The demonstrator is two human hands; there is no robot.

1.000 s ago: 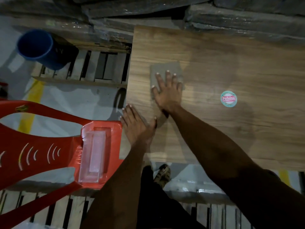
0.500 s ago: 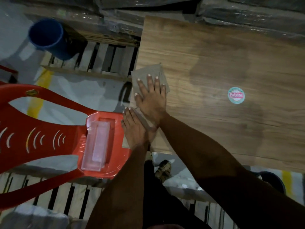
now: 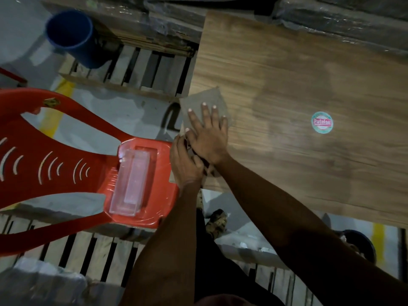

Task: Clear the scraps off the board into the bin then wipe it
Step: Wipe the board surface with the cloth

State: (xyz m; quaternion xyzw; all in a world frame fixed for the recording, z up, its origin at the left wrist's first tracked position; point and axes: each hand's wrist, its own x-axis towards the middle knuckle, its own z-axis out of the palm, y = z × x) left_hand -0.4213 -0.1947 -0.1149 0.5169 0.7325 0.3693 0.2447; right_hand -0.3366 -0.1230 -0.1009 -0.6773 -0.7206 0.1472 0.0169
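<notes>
Head view, looking down. The wooden board (image 3: 298,89) fills the right half of the view, lying flat, with a round green-and-red sticker (image 3: 322,122) near its middle. The right hand (image 3: 207,135) lies flat, fingers straight and spread, pressing a grey cloth (image 3: 204,101) onto the board at its left edge; one corner of the cloth juts past that edge. The left hand (image 3: 184,161) sits just beside and partly under the right hand at the board's near-left corner, fingers curled; whether it holds anything cannot be told. A red plastic chair (image 3: 55,171) stands to the left, its seat touching the board's corner and carrying a clear plastic box (image 3: 130,184). A blue bin (image 3: 72,38) lies tilted on the floor at upper left, well apart from the board, beside a wooden pallet (image 3: 141,69).
</notes>
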